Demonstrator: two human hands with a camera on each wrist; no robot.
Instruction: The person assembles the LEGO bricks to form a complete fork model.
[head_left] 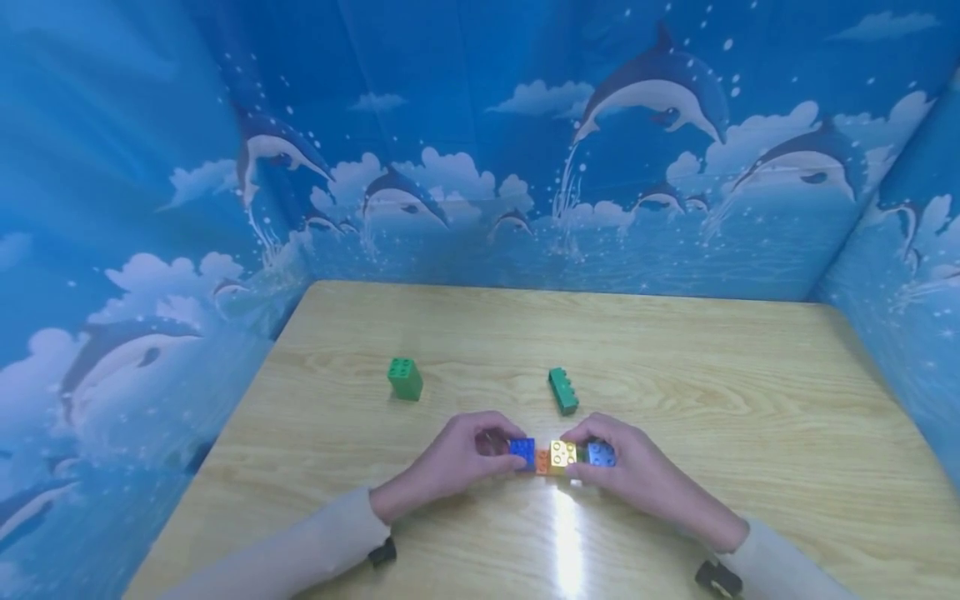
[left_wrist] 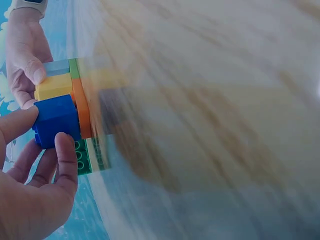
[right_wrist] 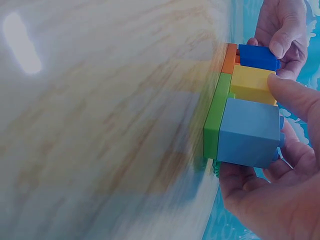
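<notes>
Near the front of the table, the left hand (head_left: 457, 450) pinches a dark blue brick (left_wrist: 57, 117) between thumb and fingers. The dark blue brick sits on an orange base brick (left_wrist: 82, 107). Beside it, the right hand (head_left: 622, 458) holds a yellow brick (head_left: 562, 455), its thumb against the studded top. A light blue brick (right_wrist: 249, 131) stands on a lime green base brick (right_wrist: 217, 117), partly under the right hand in the head view. The pieces form one row along the tabletop. Whether the dark blue brick is fully pressed down cannot be seen.
A dark green brick (head_left: 563, 392) lies on its side just beyond the hands. Farther left, a taller green block (head_left: 406, 380) stands upright on the wooden table (head_left: 675, 358). Blue dolphin-print curtains (head_left: 465, 83) close off the back and sides.
</notes>
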